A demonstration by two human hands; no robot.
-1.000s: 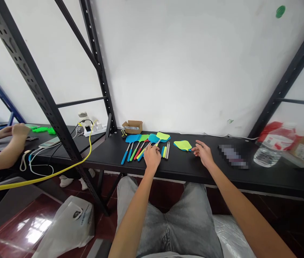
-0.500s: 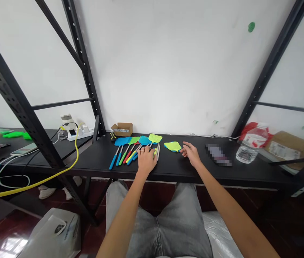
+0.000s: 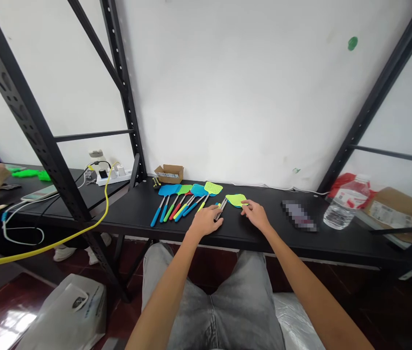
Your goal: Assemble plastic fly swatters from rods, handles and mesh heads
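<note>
The stack of loose swatter heads [image 3: 235, 200], yellow-green on top with a blue rim beneath, lies on the black tabletop [image 3: 269, 199], right of the row of fly swatters [image 3: 180, 210]. The right hand [image 3: 257, 215] is at the stack's right edge, fingers curled and index fingertip at the rim; whether finger and thumb pinch it cannot be determined. The metal rods [image 3: 223, 206] lie obliquely just left of the stack, their far ends near its left edge. The left hand [image 3: 206, 221] is palm down over their near ends, fingers together and thumb set apart; its grip cannot be determined. The swatters fan out left of this hand, handles toward the near edge, heads overlapping toward the wall. A small open cardboard box [image 3: 170, 174] stands behind them, at the far edge. Tabletop separates the right hand from the pixelated object [image 3: 298, 216]; farther right stands a clear plastic bottle [image 3: 344, 204].
</note>
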